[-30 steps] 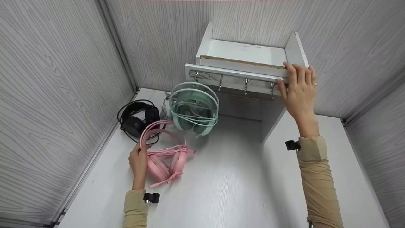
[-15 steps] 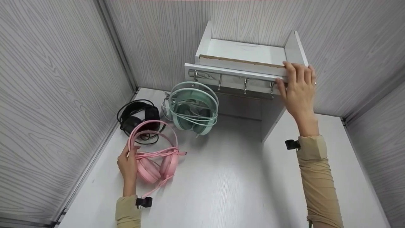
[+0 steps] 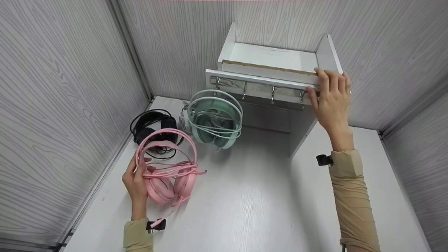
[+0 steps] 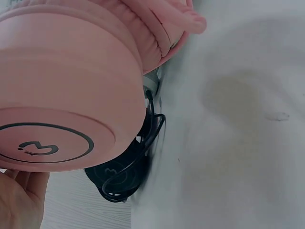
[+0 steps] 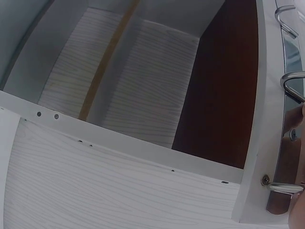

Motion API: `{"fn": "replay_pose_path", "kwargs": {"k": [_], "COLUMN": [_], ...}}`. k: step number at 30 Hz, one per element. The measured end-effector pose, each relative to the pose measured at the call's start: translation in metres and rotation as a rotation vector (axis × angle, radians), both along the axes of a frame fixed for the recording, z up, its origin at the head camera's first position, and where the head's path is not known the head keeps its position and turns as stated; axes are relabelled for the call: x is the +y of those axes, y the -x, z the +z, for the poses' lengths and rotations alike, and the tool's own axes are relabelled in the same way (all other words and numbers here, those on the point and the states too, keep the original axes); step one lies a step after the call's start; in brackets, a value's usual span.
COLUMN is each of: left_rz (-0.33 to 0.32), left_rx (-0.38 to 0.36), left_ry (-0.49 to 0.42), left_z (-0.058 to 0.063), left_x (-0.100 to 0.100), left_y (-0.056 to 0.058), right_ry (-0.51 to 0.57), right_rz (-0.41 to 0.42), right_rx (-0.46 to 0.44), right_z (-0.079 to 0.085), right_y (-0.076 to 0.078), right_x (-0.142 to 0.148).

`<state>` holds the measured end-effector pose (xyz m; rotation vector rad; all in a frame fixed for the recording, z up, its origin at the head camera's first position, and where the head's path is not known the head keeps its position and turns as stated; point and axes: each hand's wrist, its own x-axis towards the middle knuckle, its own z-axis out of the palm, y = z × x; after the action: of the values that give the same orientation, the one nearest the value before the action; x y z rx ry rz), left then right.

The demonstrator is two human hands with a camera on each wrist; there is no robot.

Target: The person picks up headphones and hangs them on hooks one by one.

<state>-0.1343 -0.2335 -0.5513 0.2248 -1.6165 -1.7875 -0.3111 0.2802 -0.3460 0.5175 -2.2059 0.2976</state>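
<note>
My left hand (image 3: 135, 180) grips pink over-ear headphones (image 3: 159, 190) by the left side, where the headband meets the ear cup. A pink cable is wound across them, and the thin microphone arm points down. In the left wrist view, the pink ear cup (image 4: 62, 81) fills the upper left, with fingers (image 4: 35, 183) beneath it. My right hand (image 3: 330, 99) holds the right end of a white shelf's hook rail (image 3: 259, 84), fingers over the top and thumb at the front. Mint-green headphones (image 3: 227, 141) are at the leftmost hook, cable wrapped around them.
Black headphones (image 3: 168, 124) lie on the white table (image 3: 252, 210) near the left wall, partly covered by the pink ones. Several metal hooks line the rail, including a hook (image 3: 273, 95) right of centre. The shelf's side panel (image 3: 302, 129) stands on the table.
My left hand has moved left and nearer the front edge, carrying the pink headphones, which now overlap the black pair more. My right hand stays on the rail.
</note>
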Motion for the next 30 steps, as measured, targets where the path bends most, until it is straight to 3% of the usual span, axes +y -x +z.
{"fn": "replay_pose_path", "kwargs": {"k": [3, 11, 18, 30], "left_rz": [-0.022, -0.015, -0.021, -0.165], "left_rx": [0.034, 0.023, 0.087, 0.162], "left_ry": [-0.021, -0.015, 0.035, 0.079], "left_z": [0.007, 0.028, 0.045, 0.057], "left_x": [0.002, 0.012, 0.028, 0.060], "left_y": [-0.001, -0.006, -0.003, 0.013], "right_ry": [0.003, 0.007, 0.011, 0.014], "right_rz": [-0.002, -0.010, -0.007, -0.002], "right_rx": [-0.004, -0.009, 0.000, 0.019], "right_z": [0.000, -0.001, -0.001, -0.002], "right_y": [0.000, -0.001, 0.000, 0.002], "right_x": [0.000, 0.000, -0.001, -0.002]}}
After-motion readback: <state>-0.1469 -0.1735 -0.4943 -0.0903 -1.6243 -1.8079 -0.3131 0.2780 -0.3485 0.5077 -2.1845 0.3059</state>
